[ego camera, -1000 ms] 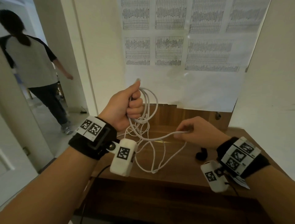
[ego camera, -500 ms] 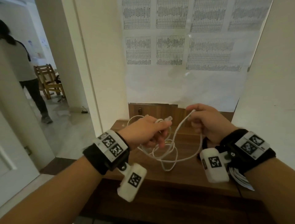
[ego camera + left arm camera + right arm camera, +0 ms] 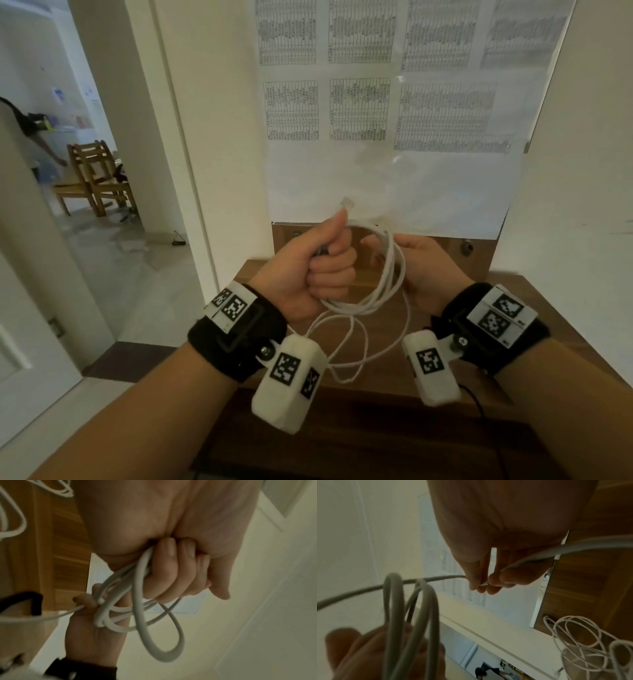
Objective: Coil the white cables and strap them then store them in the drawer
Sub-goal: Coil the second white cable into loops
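Wooden desk (image 3: 534, 308) below my hands. Left hand (image 3: 308, 270) clenched round cable (image 3: 394, 274) coil; right hand (image 3: 424, 263) just beside, pinching loose strand. Second cable (image 3: 580, 639) on desk.

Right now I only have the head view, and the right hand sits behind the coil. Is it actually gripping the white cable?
Observer: Yes. The right wrist view shows the right hand pinching a single strand of the white cable between thumb and fingertips.
Reviewer: And what is inside the left fist?
Observer: In the left wrist view the left hand has its fingers curled round several loops, not one strand.
Reviewer: Is any cable hidden from me?
Observer: A loose tangle lies on the wooden surface. I cannot tell whether it is the same cable.
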A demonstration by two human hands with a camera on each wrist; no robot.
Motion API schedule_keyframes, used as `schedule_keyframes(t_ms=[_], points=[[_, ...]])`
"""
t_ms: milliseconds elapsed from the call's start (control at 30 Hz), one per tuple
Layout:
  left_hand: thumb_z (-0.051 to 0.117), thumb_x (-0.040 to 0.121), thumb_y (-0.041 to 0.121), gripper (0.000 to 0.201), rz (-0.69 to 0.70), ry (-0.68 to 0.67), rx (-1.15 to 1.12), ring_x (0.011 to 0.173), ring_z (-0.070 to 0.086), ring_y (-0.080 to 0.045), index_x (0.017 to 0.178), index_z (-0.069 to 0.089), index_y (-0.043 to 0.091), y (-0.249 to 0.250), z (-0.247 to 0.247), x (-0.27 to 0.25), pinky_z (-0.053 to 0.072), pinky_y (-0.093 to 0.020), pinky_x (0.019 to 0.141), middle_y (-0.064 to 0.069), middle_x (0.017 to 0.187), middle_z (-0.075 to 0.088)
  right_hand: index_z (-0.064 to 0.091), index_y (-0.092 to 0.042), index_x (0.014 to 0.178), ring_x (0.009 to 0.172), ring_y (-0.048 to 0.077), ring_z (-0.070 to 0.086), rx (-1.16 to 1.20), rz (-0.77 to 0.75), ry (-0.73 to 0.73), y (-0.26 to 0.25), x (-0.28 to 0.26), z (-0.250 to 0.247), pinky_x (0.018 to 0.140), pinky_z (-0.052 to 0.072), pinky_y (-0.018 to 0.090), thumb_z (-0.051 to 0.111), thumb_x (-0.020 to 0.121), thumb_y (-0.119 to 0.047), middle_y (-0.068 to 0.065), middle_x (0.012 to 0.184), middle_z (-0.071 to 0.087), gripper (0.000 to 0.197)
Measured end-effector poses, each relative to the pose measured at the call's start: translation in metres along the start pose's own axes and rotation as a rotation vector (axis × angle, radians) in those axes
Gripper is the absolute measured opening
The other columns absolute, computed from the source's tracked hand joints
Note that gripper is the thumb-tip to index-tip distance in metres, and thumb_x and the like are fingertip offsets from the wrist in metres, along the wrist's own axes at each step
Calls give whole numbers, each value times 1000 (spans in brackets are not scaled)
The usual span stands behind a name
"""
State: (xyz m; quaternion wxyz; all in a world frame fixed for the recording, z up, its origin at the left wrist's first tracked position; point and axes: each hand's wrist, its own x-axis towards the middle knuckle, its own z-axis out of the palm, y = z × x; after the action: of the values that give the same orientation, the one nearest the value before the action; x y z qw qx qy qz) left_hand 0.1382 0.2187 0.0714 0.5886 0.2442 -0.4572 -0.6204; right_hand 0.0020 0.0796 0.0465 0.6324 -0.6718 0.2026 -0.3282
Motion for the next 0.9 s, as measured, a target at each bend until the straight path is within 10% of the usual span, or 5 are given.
schedule_keyframes(t_ms=[400, 567, 700, 800, 900], points=[[60, 91, 6, 20, 198, 518, 1080, 50, 51, -16, 71, 64, 3, 5, -2, 10, 45, -28, 50, -8, 56, 54, 73, -7, 85, 48, 14, 33, -36, 105, -368, 3, -19, 12, 52, 23, 31, 66, 92, -36, 0, 55, 50, 30], [50, 99, 8, 24, 173, 387, 760, 96, 68, -40, 101, 73, 1, -10, 14, 11, 55, -48, 86, -20, 98, 72, 77, -16, 88, 66, 27, 47, 161, 120, -356, -2, -20, 24, 63, 39, 33, 75, 86, -33, 17, 78, 54, 17], [58, 94, 13, 41, 368, 452, 727, 64, 61, -29, 55, 57, 27, -11, 20, 20, 50, -37, 64, -4, 60, 58, 72, -8, 81, 57, 29, 47, 120, 93, -290, -5, -21, 27, 54, 40, 32, 63, 92, -28, 20, 70, 55, 24], [54, 94, 4, 40, 514, 611, 933, 49, 44, -10, 62, 37, 20, -8, 18, 24, 39, -26, 51, 8, 53, 42, 69, 5, 89, 53, 16, 62, 211, 73, -227, -14, -29, 34, 50, 54, 24, 50, 98, -8, 10, 69, 65, 25], [49, 99, 8, 34, 550, 772, 1018, 43, 39, -1, 68, 36, 14, 1, 10, 25, 38, -15, 45, -1, 59, 39, 71, -1, 91, 44, 16, 60, 437, 117, -245, -19, -39, 42, 39, 49, 22, 48, 96, -36, 17, 77, 65, 42]])
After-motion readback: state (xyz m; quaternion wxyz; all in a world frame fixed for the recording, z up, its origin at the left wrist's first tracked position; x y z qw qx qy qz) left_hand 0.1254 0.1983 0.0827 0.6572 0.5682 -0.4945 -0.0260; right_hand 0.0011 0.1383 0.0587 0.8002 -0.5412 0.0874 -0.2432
